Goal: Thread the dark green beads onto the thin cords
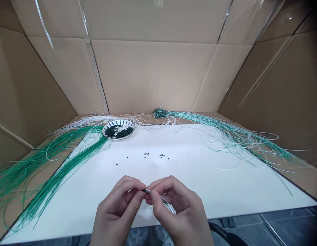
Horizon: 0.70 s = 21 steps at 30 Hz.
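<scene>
My left hand (117,210) and my right hand (177,212) meet fingertip to fingertip over the near edge of a white board (225,184). The left thumb and forefinger pinch a tiny dark bead (143,190). The right hand pinches the end of a thin white-green cord (166,201) that loops down under its palm. Bead and cord end touch between the fingertips. Several loose dark beads (154,156) lie on the board just beyond the hands. A small patterned dish (119,130) farther back holds many more beads.
A bundle of green and white cords (45,164) fans out on the left, another bundle (232,131) on the right. Cardboard walls (153,75) enclose the board on three sides. A dark floor and a black curved object (225,232) show below the near edge.
</scene>
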Motion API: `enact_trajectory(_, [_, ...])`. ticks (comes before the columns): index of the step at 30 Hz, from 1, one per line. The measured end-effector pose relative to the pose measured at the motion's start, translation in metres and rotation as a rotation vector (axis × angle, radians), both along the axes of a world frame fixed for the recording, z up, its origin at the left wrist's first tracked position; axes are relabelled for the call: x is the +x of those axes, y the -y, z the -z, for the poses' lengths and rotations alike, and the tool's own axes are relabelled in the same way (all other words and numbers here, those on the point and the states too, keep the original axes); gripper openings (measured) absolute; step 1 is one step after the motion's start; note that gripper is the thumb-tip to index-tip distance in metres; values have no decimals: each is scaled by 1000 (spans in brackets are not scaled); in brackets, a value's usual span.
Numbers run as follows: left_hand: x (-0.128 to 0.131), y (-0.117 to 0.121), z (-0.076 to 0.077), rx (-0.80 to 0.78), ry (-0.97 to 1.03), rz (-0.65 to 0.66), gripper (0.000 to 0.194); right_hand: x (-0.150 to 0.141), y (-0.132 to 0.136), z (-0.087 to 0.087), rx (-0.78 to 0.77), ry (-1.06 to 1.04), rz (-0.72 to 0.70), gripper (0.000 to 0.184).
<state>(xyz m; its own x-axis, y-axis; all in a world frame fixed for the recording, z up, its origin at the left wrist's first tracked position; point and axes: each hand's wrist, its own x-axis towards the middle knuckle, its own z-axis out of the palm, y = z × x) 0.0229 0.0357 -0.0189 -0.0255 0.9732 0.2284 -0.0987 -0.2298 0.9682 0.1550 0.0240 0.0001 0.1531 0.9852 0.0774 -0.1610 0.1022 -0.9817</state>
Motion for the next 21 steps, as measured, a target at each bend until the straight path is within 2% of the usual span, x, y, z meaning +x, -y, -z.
enact_trajectory(6, [0, 2, -2, 47, -44, 78, 18, 0, 5, -2, 8, 12, 15, 6])
enact_trajectory(12, [-1, 3, -2, 97, -107, 66, 24, -2, 6, -2, 28, 56, 63, 8])
enact_trajectory(17, [0, 5, 0, 138, -190, -25, 24, -3, 7, -2, 16, 81, 84, 8])
enact_trajectory(21, [1, 7, 1, 147, -253, -33, 26, -3, 7, -3, 5, 75, 91, 7])
